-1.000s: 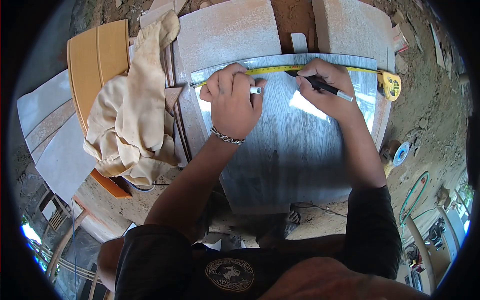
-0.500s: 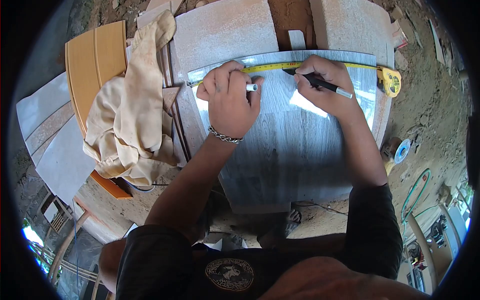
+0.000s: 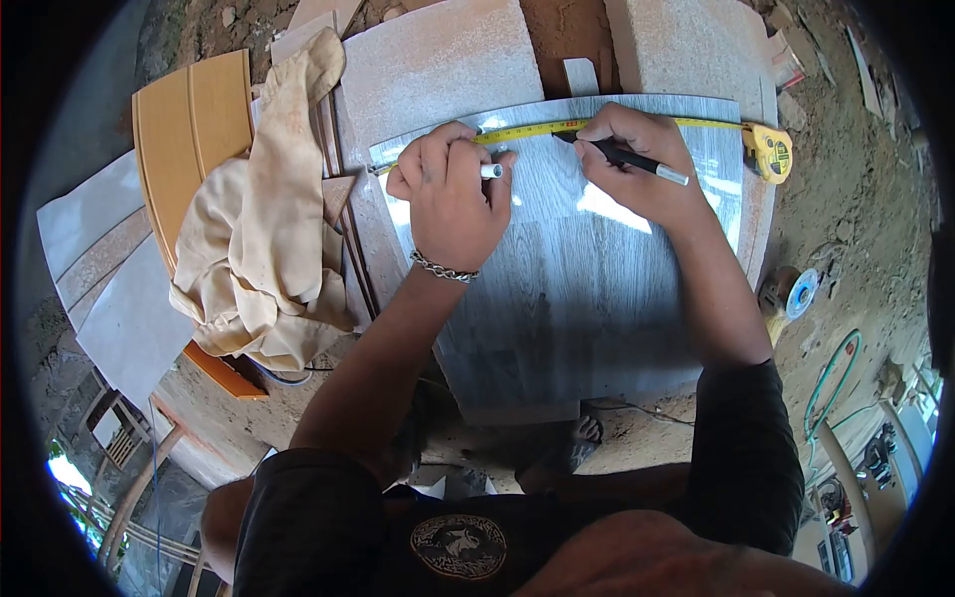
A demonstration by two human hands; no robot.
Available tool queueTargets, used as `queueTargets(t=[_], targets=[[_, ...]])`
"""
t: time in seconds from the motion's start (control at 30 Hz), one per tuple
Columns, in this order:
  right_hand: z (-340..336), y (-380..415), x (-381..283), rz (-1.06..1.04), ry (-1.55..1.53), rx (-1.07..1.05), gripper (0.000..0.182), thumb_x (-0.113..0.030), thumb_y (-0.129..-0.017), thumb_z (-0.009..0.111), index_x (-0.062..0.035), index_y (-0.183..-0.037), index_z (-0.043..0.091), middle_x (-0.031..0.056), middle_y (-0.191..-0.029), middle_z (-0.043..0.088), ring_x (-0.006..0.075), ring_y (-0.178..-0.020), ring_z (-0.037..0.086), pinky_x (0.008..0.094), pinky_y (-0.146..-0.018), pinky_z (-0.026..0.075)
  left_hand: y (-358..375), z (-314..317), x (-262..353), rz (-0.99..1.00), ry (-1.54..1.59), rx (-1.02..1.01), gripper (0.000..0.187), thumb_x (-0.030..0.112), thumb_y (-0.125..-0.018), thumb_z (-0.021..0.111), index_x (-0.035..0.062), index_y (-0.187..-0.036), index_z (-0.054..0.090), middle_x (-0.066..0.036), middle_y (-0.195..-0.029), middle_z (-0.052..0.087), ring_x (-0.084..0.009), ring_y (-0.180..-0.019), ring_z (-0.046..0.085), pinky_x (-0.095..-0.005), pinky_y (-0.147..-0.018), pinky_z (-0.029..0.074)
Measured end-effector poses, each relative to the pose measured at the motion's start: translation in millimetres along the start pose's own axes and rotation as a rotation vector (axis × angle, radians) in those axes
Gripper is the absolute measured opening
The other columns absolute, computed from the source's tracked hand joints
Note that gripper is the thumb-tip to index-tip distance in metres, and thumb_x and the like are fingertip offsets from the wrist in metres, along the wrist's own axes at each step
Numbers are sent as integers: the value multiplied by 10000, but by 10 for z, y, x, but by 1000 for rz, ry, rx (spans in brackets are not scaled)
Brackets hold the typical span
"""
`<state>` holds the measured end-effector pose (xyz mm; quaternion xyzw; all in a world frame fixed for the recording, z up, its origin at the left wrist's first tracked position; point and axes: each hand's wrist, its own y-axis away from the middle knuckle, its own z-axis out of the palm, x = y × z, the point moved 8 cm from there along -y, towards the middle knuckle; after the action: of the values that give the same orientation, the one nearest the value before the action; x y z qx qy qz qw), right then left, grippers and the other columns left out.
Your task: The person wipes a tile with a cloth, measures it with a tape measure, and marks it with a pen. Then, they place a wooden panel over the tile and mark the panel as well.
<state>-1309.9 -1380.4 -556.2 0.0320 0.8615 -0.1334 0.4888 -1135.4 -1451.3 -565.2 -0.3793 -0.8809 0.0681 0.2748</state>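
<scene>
Tape measure point(image 3: 597, 125) lies stretched along the tile point(image 3: 567, 298) at twelve o'clock, left hand point(image 3: 453, 194) fisted pinning it, right hand point(image 3: 637, 164) gripping the marker point(image 3: 622, 157), mark seemingly unfinished.

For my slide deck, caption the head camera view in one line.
Left hand pins tape on tile; right hand holds pen at it.
</scene>
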Motion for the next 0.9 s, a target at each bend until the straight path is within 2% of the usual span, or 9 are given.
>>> queueTargets(t=[0.23,0.3,0.37,0.4,0.43,0.5,0.53,0.63,0.9], targets=[[-73,95,8,-43,-105,23,134,10,-817,717,-31,-833,590,24,-722,592,62,-590,513,235,-529,401,31,-26,66,50,-24,35,273,197,-813,798,61,-900,578,-73,-1112,576,-291,-1079,458,-454,-912,287],[-195,192,35,50,-170,64,155,36,-805,705,-41,-858,581,28,-762,605,69,-604,523,230,-543,410,10,-37,94,92,-58,45,273,191,-809,801,65,-890,573,-69,-1075,583,-284,-1057,472,-448,-899,300],[-384,301,63,12,-176,101,167,45,-810,700,-46,-873,575,28,-787,605,63,-635,524,229,-562,416,17,9,125,159,23,21,259,200,-789,807,88,-792,574,-59,-952,602,-272,-917,525,-421,-817,375],[-463,362,171,85,-161,97,166,44,-815,702,-44,-874,574,27,-788,605,60,-646,525,231,-570,421,-7,8,173,249,44,44,302,232,-775,829,89,-750,564,-78,-828,616,-263,-803,559,-392,-738,414],[-508,417,276,162,-148,89,166,44,-820,704,-43,-876,573,26,-788,604,58,-658,526,232,-578,426,-4,7,164,249,55,43,302,232,-775,829,89,-750,564,-78,-828,616,-263,-803,559,-392,-738,414],[-558,432,337,161,-123,105,161,35,-825,723,-31,-874,585,17,-791,612,52,-686,541,229,-595,432,10,52,204,268,124,-56,348,273,-753,852,87,-725,559,-84,-713,603,-250,-680,579,-369,-650,431],[-539,405,317,153,-90,88,155,27,-825,734,-26,-873,596,16,-789,616,53,-691,546,229,-596,434,-39,-35,304,326,131,-9,392,326,-742,860,96,-662,553,-63,-607,580,-230,-575,576,-348,-591,420],[-457,270,226,109,-65,76,138,7,-826,750,-12,-871,621,6,-768,622,50,-677,545,230,-582,431,-1,25,308,316,134,-94,457,318,-710,889,93,-601,506,-61,-560,506,-251,-523,504,-367,-574,386],[-388,188,181,-3,-79,33,152,-7,-825,757,-13,-871,612,33,-727,601,83,-601,532,246,-543,415,-48,101,303,351,129,-174,484,348,-742,859,105,-557,483,-38,-540,508,-221,-500,491,-358,-571,363]])
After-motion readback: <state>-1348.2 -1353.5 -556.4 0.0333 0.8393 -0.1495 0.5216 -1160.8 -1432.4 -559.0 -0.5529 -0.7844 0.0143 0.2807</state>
